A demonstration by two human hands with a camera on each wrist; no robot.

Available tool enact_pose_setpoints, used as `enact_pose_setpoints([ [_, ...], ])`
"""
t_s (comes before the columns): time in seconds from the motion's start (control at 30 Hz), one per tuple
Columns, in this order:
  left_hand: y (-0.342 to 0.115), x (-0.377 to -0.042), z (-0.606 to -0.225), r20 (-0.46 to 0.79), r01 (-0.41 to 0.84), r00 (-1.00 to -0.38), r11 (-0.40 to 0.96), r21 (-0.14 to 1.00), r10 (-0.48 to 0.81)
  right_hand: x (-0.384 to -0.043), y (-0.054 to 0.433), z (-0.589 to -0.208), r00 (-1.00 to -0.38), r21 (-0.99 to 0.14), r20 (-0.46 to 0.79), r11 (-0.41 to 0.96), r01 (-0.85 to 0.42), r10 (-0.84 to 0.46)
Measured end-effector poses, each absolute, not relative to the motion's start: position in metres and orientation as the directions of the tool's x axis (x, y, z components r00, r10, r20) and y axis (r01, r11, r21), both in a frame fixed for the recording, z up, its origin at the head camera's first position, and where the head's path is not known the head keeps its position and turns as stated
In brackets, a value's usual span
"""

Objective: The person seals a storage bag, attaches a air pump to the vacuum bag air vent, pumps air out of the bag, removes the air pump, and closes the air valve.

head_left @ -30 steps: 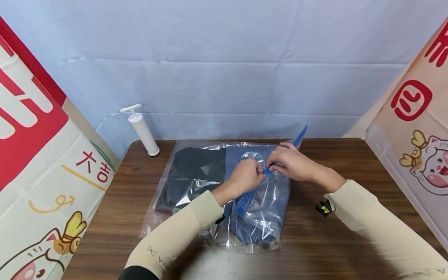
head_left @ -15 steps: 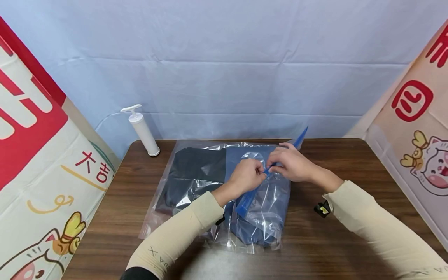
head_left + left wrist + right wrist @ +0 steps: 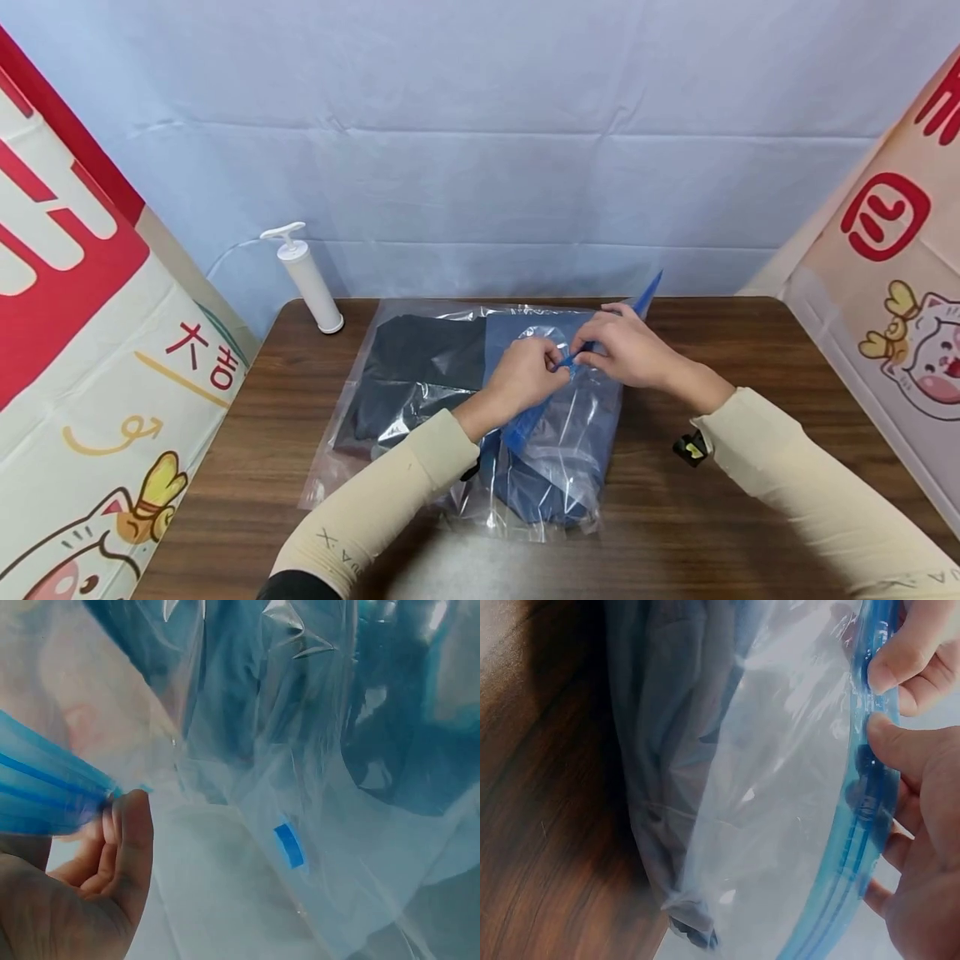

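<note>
Pinching narrowly with fingers and thumb of the left hand on the blue strip of a clear bag, hiding part of that strip. Pinching the same strip just beside with fingers and thumb of the right hand, likewise narrow, showing only dark shapes of fingers behind the translucent blue in the right wrist view. Losing the strip past the left edge of the left wrist view, and in blur near the grip. Finding the bag laid on a brown table, partly covered by the left sleeve. Seeing inside it a dark garment and a blue garment, hard to make out under glare and creases. Noting a white pump near the bag.
</note>
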State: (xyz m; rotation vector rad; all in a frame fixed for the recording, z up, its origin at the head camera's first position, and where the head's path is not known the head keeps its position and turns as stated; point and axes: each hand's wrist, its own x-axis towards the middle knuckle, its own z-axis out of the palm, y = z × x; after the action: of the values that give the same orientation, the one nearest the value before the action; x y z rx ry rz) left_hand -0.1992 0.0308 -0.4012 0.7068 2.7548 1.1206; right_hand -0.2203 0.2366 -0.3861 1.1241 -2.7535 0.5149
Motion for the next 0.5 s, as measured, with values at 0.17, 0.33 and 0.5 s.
enact_pose_setpoints([
  [0.17,0.0329,-0.2004,-0.4024,0.130,0.411,-0.886,0.624,0.665,0.445,-0.2207,0.2367,-0.3869,-0.726,-0.288,0.223,0.668,-0.687,-0.651],
  [0.33,0.0350,-0.1996,-0.4029,0.167,0.445,-0.874,0.615,0.652,0.456,-0.2192,0.2375,-0.3888,-0.714,-0.285,0.253,0.655,-0.700,-0.652],
  [0.5,0.0362,-0.1967,-0.4052,0.214,0.478,-0.864,0.609,0.632,0.456,-0.2165,0.2367,-0.3922,-0.680,-0.245,0.299,0.635,-0.733,-0.670],
])
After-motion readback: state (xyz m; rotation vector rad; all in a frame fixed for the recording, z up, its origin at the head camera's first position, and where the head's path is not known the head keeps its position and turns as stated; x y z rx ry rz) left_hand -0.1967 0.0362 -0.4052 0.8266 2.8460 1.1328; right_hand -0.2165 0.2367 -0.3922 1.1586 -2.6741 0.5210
